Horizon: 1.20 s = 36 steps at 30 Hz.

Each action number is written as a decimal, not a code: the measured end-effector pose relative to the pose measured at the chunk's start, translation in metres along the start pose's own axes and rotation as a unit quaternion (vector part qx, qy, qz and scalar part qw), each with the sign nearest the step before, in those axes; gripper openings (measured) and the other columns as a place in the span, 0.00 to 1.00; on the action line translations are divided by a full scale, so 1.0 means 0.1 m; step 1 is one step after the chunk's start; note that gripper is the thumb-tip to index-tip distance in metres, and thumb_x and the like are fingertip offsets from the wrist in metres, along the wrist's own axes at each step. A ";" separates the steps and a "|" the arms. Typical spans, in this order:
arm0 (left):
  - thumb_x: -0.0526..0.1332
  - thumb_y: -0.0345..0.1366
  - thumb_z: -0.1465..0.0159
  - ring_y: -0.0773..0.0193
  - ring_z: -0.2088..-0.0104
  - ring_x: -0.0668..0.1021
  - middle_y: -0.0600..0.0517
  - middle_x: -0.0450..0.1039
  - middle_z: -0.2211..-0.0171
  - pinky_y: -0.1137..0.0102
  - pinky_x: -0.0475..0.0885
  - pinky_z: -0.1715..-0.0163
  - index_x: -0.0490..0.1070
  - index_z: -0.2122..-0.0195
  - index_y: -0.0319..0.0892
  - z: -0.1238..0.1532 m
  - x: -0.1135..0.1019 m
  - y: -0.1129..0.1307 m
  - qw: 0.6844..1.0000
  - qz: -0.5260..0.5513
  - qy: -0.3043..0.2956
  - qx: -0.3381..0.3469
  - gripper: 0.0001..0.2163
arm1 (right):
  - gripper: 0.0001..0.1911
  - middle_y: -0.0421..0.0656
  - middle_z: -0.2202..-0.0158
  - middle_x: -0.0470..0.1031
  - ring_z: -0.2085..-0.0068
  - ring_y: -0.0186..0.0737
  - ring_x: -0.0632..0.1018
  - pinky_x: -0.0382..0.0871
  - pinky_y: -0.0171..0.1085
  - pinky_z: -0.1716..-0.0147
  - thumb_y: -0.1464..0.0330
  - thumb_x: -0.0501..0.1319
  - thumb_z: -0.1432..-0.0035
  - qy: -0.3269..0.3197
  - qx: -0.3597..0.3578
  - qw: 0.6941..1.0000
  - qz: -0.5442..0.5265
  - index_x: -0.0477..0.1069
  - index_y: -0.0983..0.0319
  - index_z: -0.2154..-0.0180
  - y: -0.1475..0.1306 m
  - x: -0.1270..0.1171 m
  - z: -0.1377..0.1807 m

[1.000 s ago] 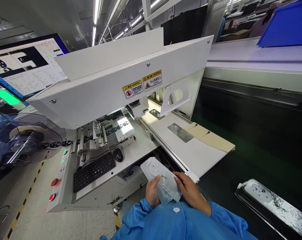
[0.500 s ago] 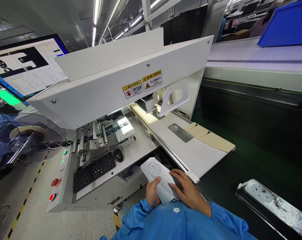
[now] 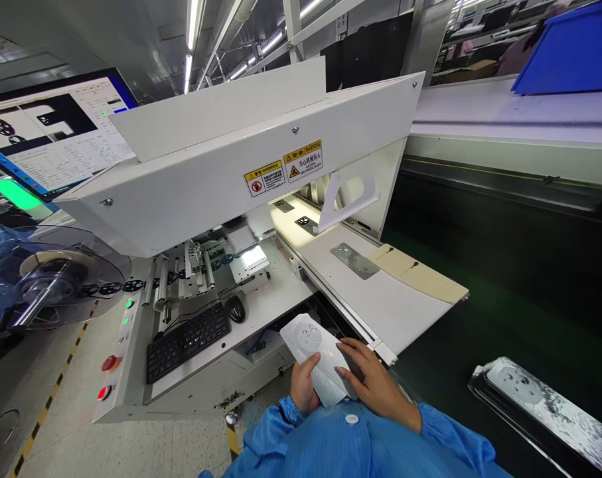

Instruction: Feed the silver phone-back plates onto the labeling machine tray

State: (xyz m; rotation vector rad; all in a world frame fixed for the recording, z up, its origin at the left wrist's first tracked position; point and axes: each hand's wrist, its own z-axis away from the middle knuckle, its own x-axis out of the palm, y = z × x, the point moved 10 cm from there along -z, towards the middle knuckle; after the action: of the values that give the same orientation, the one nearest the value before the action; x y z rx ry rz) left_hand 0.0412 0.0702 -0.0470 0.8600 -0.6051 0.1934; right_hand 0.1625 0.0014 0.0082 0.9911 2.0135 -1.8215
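My left hand [image 3: 303,385] grips the near end of a thin silvery plate with round holes [image 3: 314,352], held close to my body below the machine's front. My right hand [image 3: 375,382] lies over the plate's right side, fingers curled onto it. Both sleeves are blue. Another plate of the same kind [image 3: 354,260] lies on the white belt [image 3: 380,299] of the machine, moving under the white hood [image 3: 241,166]. Further in, small dark plates [image 3: 308,224] sit under the hood's light.
A black keyboard [image 3: 187,340] and mouse [image 3: 235,307] sit on the machine's shelf. A clear tape reel [image 3: 52,279] is at left, a monitor [image 3: 46,133] above it. Red buttons [image 3: 109,363] are on the front panel. A stack of silvery plates [image 3: 549,408] rests at lower right on a dark conveyor [image 3: 504,279].
The plate on the white belt has travelled inward toward the hood. The machine's head under the hood moved away. My right hand slid further over the plate in my hands.
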 end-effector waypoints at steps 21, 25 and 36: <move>0.74 0.41 0.60 0.40 0.53 0.77 0.40 0.79 0.60 0.52 0.67 0.49 0.72 0.51 0.36 0.00 0.01 -0.01 1.000 -0.012 -0.005 0.003 0.34 | 0.28 0.51 0.43 0.63 0.42 0.52 0.65 0.64 0.52 0.44 0.50 0.51 0.36 -0.008 0.007 1.000 -0.012 0.65 0.59 0.43 0.01 0.00 0.01; 0.74 0.40 0.60 0.40 0.53 0.76 0.40 0.79 0.61 0.52 0.67 0.49 0.72 0.51 0.35 0.00 0.01 -0.02 1.000 -0.010 -0.006 -0.001 0.33 | 0.28 0.51 0.42 0.62 0.42 0.52 0.64 0.64 0.53 0.44 0.50 0.51 0.36 -0.014 0.012 1.000 -0.016 0.65 0.59 0.43 0.01 0.00 0.01; 0.74 0.41 0.61 0.39 0.53 0.76 0.39 0.79 0.60 0.51 0.67 0.49 0.72 0.51 0.35 0.00 0.01 -0.01 1.000 -0.023 -0.004 -0.003 0.35 | 0.29 0.51 0.43 0.63 0.43 0.52 0.65 0.65 0.52 0.45 0.49 0.49 0.35 -0.003 -0.006 1.000 -0.002 0.65 0.60 0.43 0.02 0.01 0.02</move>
State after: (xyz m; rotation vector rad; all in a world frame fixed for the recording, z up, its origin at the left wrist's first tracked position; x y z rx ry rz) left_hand 0.0427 0.0694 -0.0470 0.8688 -0.5934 0.1463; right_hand 0.1627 -0.0001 0.0061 0.9786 2.0213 -1.8111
